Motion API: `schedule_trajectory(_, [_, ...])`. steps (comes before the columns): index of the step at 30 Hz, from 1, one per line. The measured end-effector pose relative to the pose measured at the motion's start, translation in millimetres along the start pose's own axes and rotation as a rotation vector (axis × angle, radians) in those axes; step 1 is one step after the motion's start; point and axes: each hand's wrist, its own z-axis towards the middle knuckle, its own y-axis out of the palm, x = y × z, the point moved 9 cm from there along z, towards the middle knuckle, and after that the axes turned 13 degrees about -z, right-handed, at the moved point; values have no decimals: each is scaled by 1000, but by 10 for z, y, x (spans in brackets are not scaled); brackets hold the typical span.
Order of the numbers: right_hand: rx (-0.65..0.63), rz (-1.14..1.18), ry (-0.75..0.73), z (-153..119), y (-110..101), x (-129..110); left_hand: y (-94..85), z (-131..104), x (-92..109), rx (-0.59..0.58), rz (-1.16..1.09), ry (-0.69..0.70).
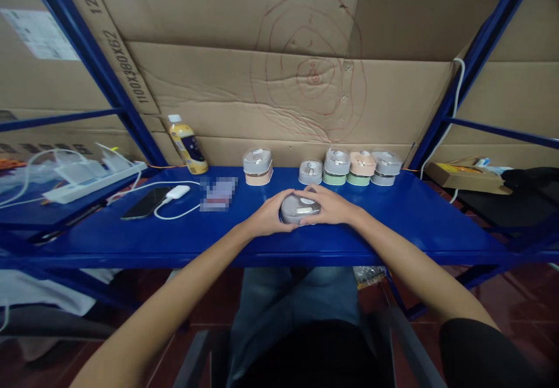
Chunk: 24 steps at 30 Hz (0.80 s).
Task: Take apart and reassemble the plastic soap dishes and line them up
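Note:
Both hands close around a small grey box with rounded corners (pixel 292 208), just above or on the blue table near its front edge; I cannot tell which. My left hand (pixel 269 216) wraps its left side, and my right hand (pixel 334 206) grips its right side. A light strip shows on its top. Behind it stand similar boxes: a grey one on a pink one (pixel 257 166) to the left, a single grey box (pixel 310 172), and stacks of grey on green (pixel 336 163), pink on green (pixel 360 166) and grey on grey (pixel 385 168) to the right.
The blue table (pixel 428 219) backs onto cardboard (pixel 196 79) between blue metal posts. On the left are a yellow bottle (pixel 188 146), a black phone (pixel 147 203), a white charger (pixel 177 192) with cable and a power strip (pixel 96 183). A cardboard box (pixel 471 178) lies at right.

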Motion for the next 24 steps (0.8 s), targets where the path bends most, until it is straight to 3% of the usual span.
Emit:
schedule_trajectory(3, [120, 101, 63, -66, -119, 212, -58, -32, 29, 55, 79, 11])
schedule_trajectory(8, [609, 145, 345, -370, -771, 879, -380, -17, 25, 315, 132, -46])
schedule_trajectory(12, [873, 156, 538, -648, -1089, 1278, -565, 313, -26, 559, 122, -211])
schedule_trajectory(15, [938, 170, 614, -739, -1127, 1406, -470, 790, -26, 599, 101, -319])
schedule_trajectory(18, [916, 137, 635, -733, -1095, 1412, -310, 1212, -2, 634, 116, -387])
schedule_trajectory(21, [874, 88, 618, -691, -1057, 1368, -170, 1426, -17, 688, 146, -448])
schedule_trajectory(24, [845, 68, 595, -652, -1027, 1334, -46, 1492, -81, 689, 142, -489])
